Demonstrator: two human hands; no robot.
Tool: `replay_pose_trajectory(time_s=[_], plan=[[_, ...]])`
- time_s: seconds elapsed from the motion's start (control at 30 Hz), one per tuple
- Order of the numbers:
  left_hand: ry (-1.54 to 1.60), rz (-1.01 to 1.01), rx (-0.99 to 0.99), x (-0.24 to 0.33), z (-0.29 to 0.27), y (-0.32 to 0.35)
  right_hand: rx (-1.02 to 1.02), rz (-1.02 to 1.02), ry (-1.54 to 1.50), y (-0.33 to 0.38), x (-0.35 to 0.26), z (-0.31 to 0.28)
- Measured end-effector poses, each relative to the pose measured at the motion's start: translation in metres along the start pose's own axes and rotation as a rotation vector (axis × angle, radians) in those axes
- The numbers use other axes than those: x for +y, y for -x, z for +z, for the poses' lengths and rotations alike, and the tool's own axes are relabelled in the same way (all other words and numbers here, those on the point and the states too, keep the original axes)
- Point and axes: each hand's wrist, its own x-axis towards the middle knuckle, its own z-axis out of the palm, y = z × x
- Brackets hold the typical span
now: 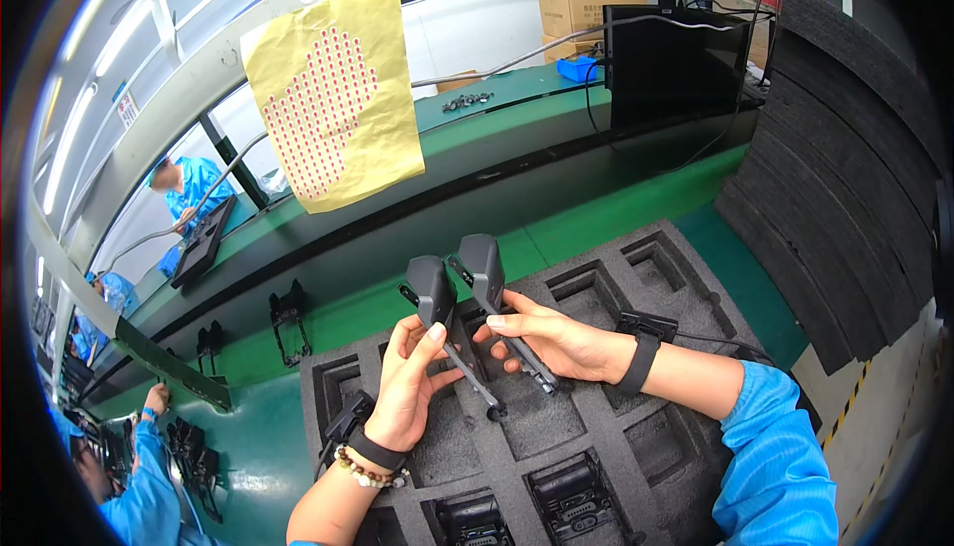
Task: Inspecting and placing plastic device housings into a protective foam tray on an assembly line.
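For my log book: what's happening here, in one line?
left hand: holds dark grey part | right hand: holds second grey part | below: foam tray

Head-worn fisheye, downward, apparently close.

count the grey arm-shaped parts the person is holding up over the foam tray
2: one grey arm-shaped part in the left hand, one in the right hand, side by side above the foam tray. Others may lie hidden.
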Motion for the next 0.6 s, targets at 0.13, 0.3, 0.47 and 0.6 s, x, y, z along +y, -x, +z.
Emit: replay_pose_trajectory(time_s=[0.13, 0.3, 0.47, 0.6], plan=[[0.004, 0.003, 0.004, 0.0, 0.0001, 0.0018, 0.007, -0.006, 0.008, 0.0013, 0.0013, 0.0013], [0.005, -0.004, 0.002, -0.0014, -0.0014, -0.001, 0.011, -0.002, 0.005, -0.0005, 0.0017, -0.0005], [-0.001, -0.006, -0.007, -0.0009, -0.0026, 0.001, 0.004, -0.005, 0.005, -0.0004, 0.0023, 0.0006], [-0.01, -0.007, -0.008, -0.0007, -0.0023, -0.0001, 0.006, -0.011, 0.001, 0.0003, 0.0014, 0.0]])
